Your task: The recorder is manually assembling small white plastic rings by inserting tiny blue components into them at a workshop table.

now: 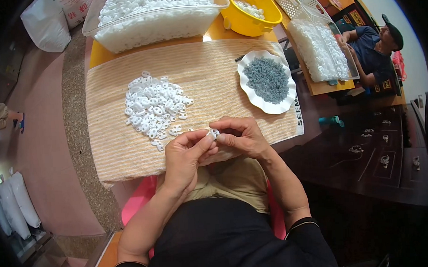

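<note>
My left hand [188, 151] and my right hand [238, 136] meet over the near edge of the cloth. Between their fingertips is a small white plastic piece [214, 133], pinched from both sides. Fingers cover much of it, and whether a second part sits in it cannot be made out. Left of my hands, a loose heap of white plastic pieces with holes [154, 105] lies on the cloth, a few strays reaching toward my left hand. To the right, a white scalloped plate [274, 108] holds a mound of small grey-blue parts [267, 80].
A striped beige cloth [205, 61] covers the table. At the far side stand a clear tub of white pieces [155, 28] and a yellow basin [254, 27]. A person [376, 47] sits at another table [332, 85] at right, beside another filled tub [319, 55].
</note>
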Tool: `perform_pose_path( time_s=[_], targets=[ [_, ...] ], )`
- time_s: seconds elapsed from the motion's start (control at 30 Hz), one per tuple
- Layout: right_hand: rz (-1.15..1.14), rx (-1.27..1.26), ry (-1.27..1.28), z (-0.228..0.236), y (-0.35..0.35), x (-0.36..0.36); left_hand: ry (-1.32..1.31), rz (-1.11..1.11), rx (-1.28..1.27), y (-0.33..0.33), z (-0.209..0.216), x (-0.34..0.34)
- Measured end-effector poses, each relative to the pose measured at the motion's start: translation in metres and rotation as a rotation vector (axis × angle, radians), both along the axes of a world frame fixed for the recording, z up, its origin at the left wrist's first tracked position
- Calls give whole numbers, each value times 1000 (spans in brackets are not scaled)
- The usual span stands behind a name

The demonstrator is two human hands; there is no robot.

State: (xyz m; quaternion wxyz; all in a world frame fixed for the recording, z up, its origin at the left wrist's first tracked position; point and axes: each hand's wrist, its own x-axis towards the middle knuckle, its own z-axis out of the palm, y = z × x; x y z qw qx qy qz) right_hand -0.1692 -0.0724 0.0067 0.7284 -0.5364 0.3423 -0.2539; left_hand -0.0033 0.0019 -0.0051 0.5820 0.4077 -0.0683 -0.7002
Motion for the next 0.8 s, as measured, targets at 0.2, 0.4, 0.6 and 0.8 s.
perform_pose_path(
  time_s=[0.2, 0.4, 0.6, 0.8],
  targets=[
    [14, 19, -67, 0, 1, -4, 56, -40, -13, 0, 1, 1],
    [29, -2, -130, -1, 1, -8, 120, -92, -42, 0, 0, 3],
    [58, -82, -161, -2, 0, -11, 187, -143, -101, 0, -6, 5],
    [45, -49, -162, 1, 2, -10, 204, -153, -118, 0, -9, 5]
  ],
)
